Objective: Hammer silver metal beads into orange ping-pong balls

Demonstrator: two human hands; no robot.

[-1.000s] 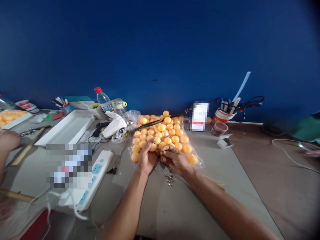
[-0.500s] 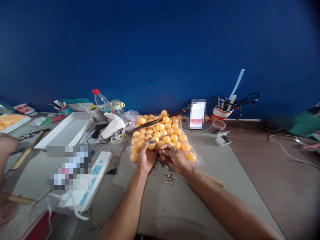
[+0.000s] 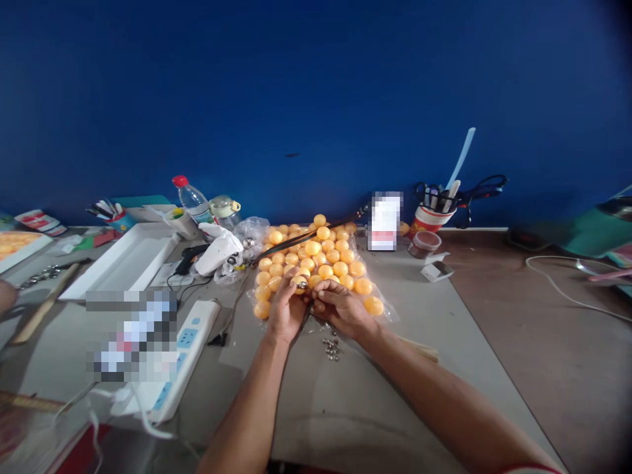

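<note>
My left hand [image 3: 284, 315] is closed around an orange ping-pong ball [image 3: 296, 281] that carries a small shiny metal piece on its side. Close beside it, my right hand [image 3: 346, 311] has thumb and fingers pinched together; what lies in the pinch is too small to make out. Both hands are over the near edge of a clear plastic bag [image 3: 390, 311] with many orange ping-pong balls [image 3: 340, 268]. Just below the hands, several small metal pieces [image 3: 332, 349] lie on the grey table. A dark thin thing shows between the hands, mostly hidden.
A black strap [image 3: 291, 242] crosses the balls. To the left are a white power strip [image 3: 190, 339], a white tray [image 3: 118, 266], a glue gun [image 3: 190, 259] and a bottle [image 3: 192, 201]. A blurred phone [image 3: 385, 220] and a tool cup [image 3: 429, 220] stand behind. Another person's hand [image 3: 6, 296] shows at far left.
The ball in my left hand has turned, so its metal piece now shows smaller and rounder. My right hand stays beside it. The other person's hand has drawn back leftward. The view has shifted slightly.
</note>
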